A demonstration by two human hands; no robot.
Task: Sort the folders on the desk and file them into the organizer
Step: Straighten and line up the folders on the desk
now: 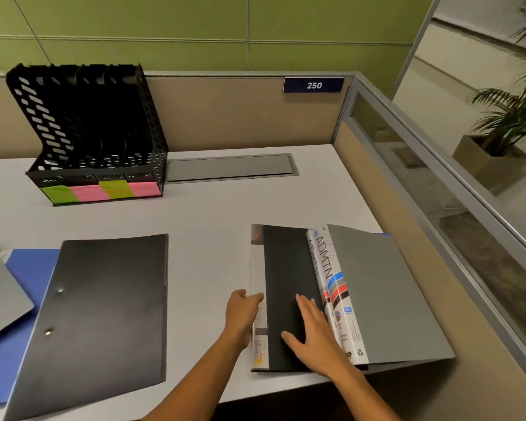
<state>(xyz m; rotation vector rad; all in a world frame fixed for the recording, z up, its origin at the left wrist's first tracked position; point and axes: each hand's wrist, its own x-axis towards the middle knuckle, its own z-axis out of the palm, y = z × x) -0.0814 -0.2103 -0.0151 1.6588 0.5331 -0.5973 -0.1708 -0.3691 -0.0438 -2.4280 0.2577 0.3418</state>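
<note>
A fanned stack of folders lies at the desk's front right: a white-edged one at the bottom left, a black folder [287, 287] over it, a white pad marked ADMIN [331, 278], and a grey folder [386, 296] on the right. My left hand [243, 311] pinches the left edge of the bottom white folder. My right hand [313, 332] rests flat on the black folder, fingers spread. A separate black folder [104, 314] lies at centre left over a blue folder [28, 268]. The black mesh organizer [88, 123] stands at the back left, its slots empty.
Green and pink sticky labels [104, 191] run along the organizer's front. A grey folder corner [0, 296] shows at the far left. A grey cable cover [230, 167] sits by the back partition. A partition wall borders the desk's right side.
</note>
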